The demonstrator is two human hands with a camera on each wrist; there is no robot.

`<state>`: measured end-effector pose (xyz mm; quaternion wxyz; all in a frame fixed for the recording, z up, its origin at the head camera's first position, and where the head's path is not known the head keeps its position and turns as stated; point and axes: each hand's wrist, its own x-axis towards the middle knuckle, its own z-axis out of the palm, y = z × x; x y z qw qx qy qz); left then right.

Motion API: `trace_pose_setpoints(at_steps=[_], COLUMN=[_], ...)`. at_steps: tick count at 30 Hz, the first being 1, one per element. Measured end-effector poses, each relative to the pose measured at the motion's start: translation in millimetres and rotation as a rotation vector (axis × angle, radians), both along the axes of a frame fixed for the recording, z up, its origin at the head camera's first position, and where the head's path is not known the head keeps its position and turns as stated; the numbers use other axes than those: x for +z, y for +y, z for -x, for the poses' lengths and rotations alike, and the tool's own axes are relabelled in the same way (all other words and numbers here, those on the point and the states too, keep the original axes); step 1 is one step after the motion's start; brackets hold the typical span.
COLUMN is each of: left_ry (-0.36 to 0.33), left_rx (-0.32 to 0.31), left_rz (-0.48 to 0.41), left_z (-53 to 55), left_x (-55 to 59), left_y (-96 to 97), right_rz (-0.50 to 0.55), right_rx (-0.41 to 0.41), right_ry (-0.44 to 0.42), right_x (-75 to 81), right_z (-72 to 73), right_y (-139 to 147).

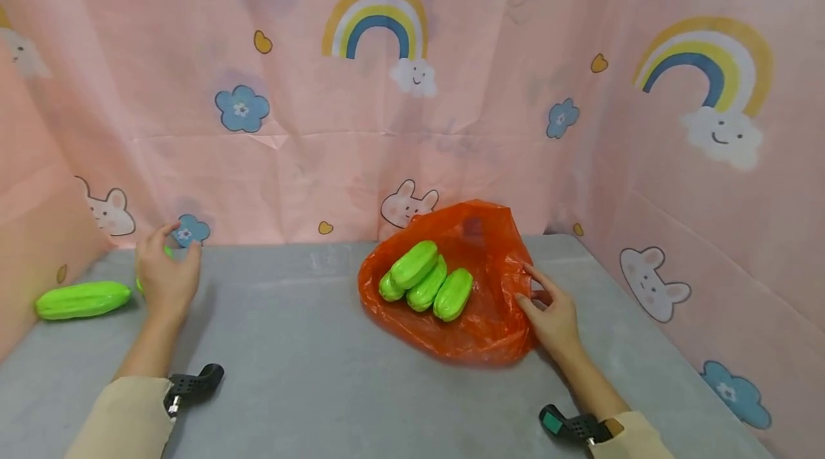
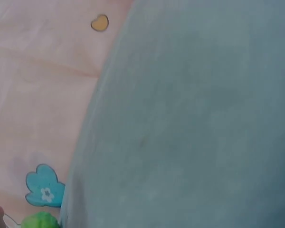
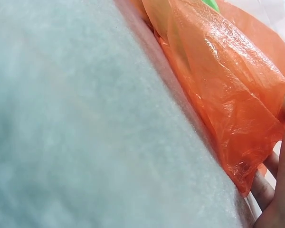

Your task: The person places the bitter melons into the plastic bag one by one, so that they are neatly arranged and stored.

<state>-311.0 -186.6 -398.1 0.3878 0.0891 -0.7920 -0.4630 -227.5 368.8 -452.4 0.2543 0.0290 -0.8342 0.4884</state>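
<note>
An orange-red plastic bag (image 1: 496, 337) lies spread with its mouth toward me. Several bright green, ribbed, zucchini-like vegetables (image 1: 415, 264) are inside it. My right hand (image 1: 556, 319) pinches the bag's right edge; the right wrist view shows the fingers beside the crumpled plastic (image 3: 237, 99). Far to the left, my left hand (image 1: 166, 276) is over another green vegetable (image 1: 140, 286), mostly hidden behind it. Its thumb and forefinger stand apart, and contact with the vegetable cannot be made out. Only the end of a green vegetable (image 2: 40, 220) appears in the left wrist view.
One more green vegetable (image 1: 84, 300) lies at the table's left side. The grey table (image 1: 290, 373) meets pink patterned cloth (image 1: 290, 172) at the back and sides. Each wrist wears a black strap mount (image 1: 193, 384).
</note>
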Motion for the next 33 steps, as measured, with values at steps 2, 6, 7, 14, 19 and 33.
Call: trace_pose_setpoints(at_steps=[2,6,7,14,19,33], left_ry=[-0.001,-0.017,-0.022,-0.117,-0.184,-0.238], left_rx=[0.014,0.032,0.037,0.046,0.069,0.052], left_rz=[0.002,-0.036,-0.048,-0.140,-0.233,-0.149], left_z=[5.4,12.6,13.7,18.5,17.8,15.4], left_x=[1.3,0.9,0.5,-4.7,-10.5,-6.0], left_y=[-4.4,-14.5,-17.0,-30.9,-39.0,-35.4], right_rz=[0.007,0.016,0.018,0.053,0.038,0.024], right_rx=[-0.004,-0.006,-0.006,-0.012,-0.020,-0.044], right_ry=[-0.003,-0.008,-0.011,-0.013,-0.032,-0.097], right_x=[-0.8,-2.0,-2.2,-3.5,-5.0,1.1], right_z=[-1.6,-2.7,-2.7,-1.8,0.2,0.0], right_y=[1,1,1,-2,-5,-2])
